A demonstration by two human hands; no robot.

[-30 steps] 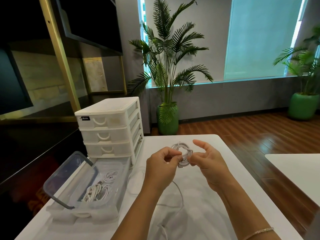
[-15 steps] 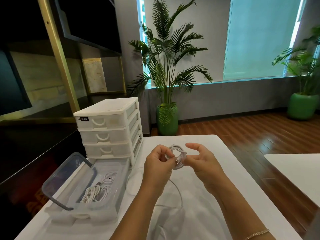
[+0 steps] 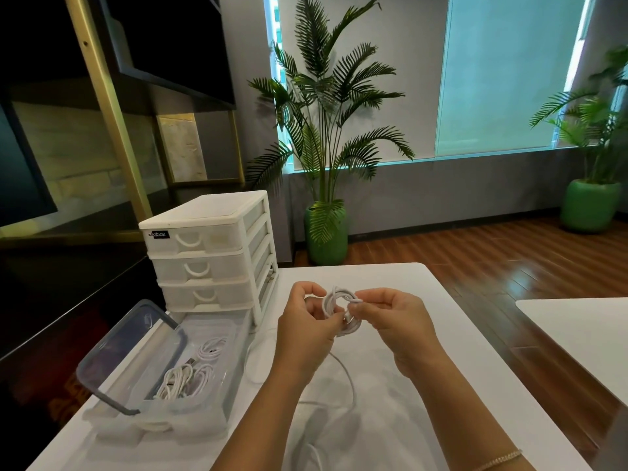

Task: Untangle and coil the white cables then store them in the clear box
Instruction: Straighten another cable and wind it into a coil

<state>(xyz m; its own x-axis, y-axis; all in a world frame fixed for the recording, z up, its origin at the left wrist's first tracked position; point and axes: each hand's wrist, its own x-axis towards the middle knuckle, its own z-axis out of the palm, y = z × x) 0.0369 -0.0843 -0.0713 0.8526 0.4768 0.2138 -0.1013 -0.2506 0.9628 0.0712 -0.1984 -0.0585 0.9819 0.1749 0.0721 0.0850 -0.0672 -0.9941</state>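
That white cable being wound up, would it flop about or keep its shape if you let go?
Probably floppy: the white cable has a loose tail sagging onto the table. Its coil would likely spring open unless held, since both hands pinch it. It looks light.

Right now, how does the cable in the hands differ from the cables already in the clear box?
The held cable is up off the table, pinched between the left hand and right hand; the boxed cables lie untouched inside the clear box. The held cable is only partly coiled, with a loose tail trailing onto the table; the boxed cables show no such tail. Both are white.
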